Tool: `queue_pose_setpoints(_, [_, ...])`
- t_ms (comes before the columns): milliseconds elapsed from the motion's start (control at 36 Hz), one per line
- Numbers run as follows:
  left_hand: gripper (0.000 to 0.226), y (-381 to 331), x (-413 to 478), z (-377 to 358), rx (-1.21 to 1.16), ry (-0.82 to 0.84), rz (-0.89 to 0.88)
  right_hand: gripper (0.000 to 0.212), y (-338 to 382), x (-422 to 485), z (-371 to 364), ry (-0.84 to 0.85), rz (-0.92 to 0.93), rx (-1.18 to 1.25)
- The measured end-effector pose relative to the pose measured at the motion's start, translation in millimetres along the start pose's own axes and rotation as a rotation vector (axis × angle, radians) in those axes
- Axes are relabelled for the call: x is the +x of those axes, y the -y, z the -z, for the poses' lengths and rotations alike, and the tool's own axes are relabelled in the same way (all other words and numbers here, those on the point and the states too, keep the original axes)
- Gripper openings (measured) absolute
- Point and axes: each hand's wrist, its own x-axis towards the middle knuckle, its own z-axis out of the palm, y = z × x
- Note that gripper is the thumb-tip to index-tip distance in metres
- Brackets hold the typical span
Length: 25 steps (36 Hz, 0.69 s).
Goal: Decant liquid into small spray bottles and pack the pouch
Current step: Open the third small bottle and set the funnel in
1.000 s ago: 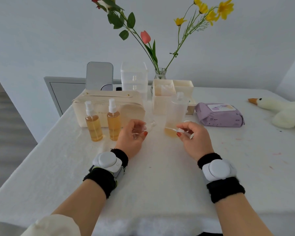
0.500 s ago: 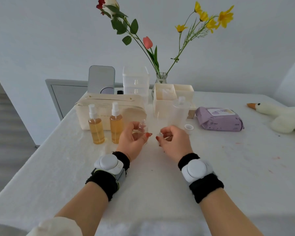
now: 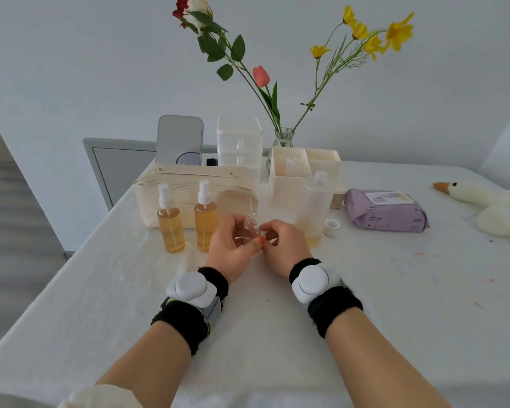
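Note:
My left hand (image 3: 228,248) holds a small clear, empty spray bottle (image 3: 251,226) upright above the table, its threaded neck uncovered. My right hand (image 3: 284,245) is right beside the bottle with fingers curled in a pinch; the spray pump it carried is mostly hidden inside them. Two filled spray bottles of amber liquid (image 3: 171,225) (image 3: 205,223) stand to the left, in front of the cream pouch (image 3: 189,191), which is zipped. The large clear bottle (image 3: 317,207), with a little amber liquid at its bottom, stands just behind my right hand.
A small white cap (image 3: 331,228) lies right of the large bottle. A purple wipes pack (image 3: 386,212) and a plush goose (image 3: 489,207) lie farther right. Behind are a cream organizer box (image 3: 292,175), clear drawers (image 3: 239,145), a mirror (image 3: 179,139) and a flower vase (image 3: 283,138).
My right hand moved left from the large bottle to the small bottle. My left hand turned the small bottle from tilted to upright.

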Motion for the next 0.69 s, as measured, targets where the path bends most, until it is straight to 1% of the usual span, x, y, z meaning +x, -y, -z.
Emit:
queue_pose_setpoints(139, [0.031, -0.6, -0.6, 0.1, 0.016, -0.008, -0.014, 0.036, 0.9, -1.7, 0.9, 0.053, 0.027, -0.032])
queue_pose_setpoints(222, [0.033, -0.5, -0.9, 0.5, 0.019, -0.006, -0.004, 0.040, 0.8, -5.6, 3.3, 0.039, 0.029, -0.043])
queue_pose_setpoints(278, [0.033, -0.7, -1.1, 0.6, 0.017, 0.002, 0.000, 0.037, 1.3, -9.0, 6.4, -0.024, 0.052, -0.055])
queue_pose_setpoints(333, [0.033, -2.0, -1.0, 0.4, 0.022, 0.017, 0.005, 0.033, 3.1, -12.2, 11.3, -0.122, 0.080, -0.044])
queue_pose_setpoints(444, [0.033, -6.7, -2.6, -3.1, 0.035, 0.038, 0.004, 0.007, 6.8, -16.7, 26.6, -0.335, 0.152, 0.004])
queue_pose_setpoints(472, [0.034, -7.1, -2.8, -3.2, 0.032, 0.036, 0.007, 0.005, 7.6, -16.9, 28.5, -0.366, 0.157, 0.026])
queue_pose_setpoints(611, [0.034, -14.5, -6.2, -15.8, 0.030, 0.044, 0.020, 0.021, -0.6, -16.4, 46.0, -0.484, 0.094, 0.200])
queue_pose_setpoints(694, [0.034, -18.5, -9.0, -29.2, 0.064, 0.083, 0.021, 0.037, -13.6, -11.8, 57.8, -0.591, 0.017, 0.311])
